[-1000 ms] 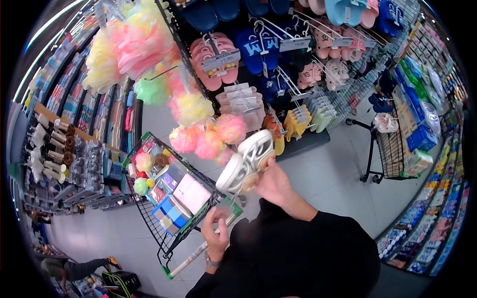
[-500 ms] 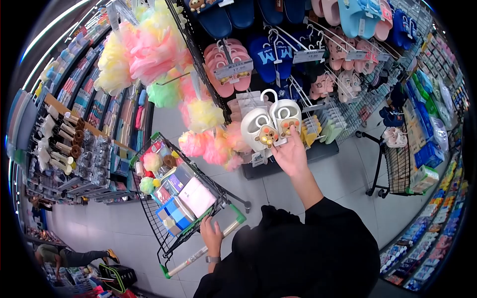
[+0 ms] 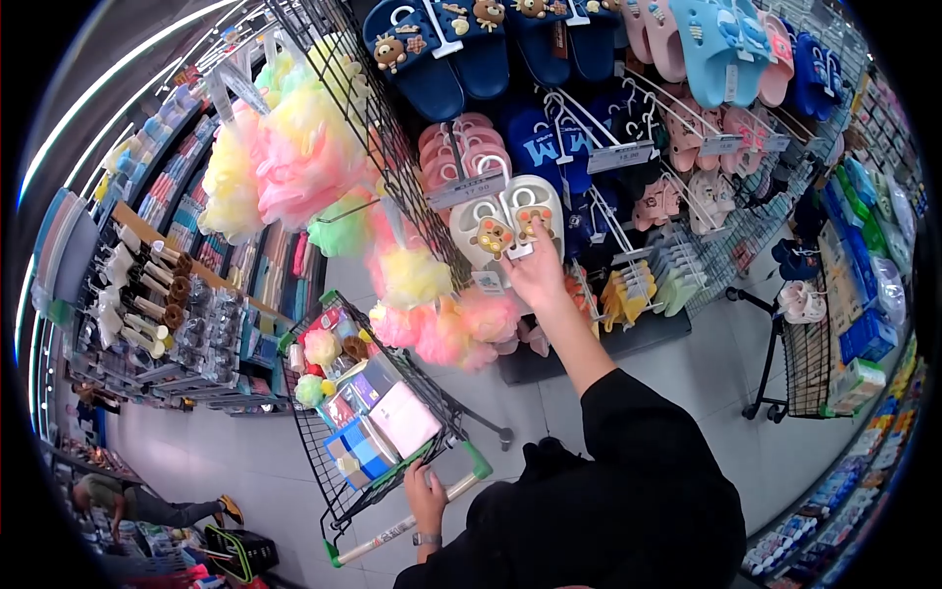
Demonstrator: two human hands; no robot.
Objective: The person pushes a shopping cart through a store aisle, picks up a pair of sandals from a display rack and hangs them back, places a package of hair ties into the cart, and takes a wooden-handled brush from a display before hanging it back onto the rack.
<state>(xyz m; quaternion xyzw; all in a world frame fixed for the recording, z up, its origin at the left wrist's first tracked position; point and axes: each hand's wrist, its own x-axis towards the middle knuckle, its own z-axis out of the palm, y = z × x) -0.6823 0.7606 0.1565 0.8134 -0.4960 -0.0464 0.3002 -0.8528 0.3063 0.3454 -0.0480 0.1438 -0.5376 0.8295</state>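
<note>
My right hand is closed on a pair of white slippers with brown bear faces on the straps and a white hanger at the top. It holds them up in front of a pink pair on the rack, beside a price label. Lower down, my left hand rests closed over the handle of a shopping cart. Inside the cart lie a pink package, a blue package and several small items.
Pastel bath puffs hang left of the slipper rack. Dark blue slides hang above. On the right stands another loaded cart. A person bends near a black basket at lower left.
My right hand has lifted the white slippers up and slightly left, toward the pink pair and its price label. My left hand stays on the cart handle. The view has shifted a little.
</note>
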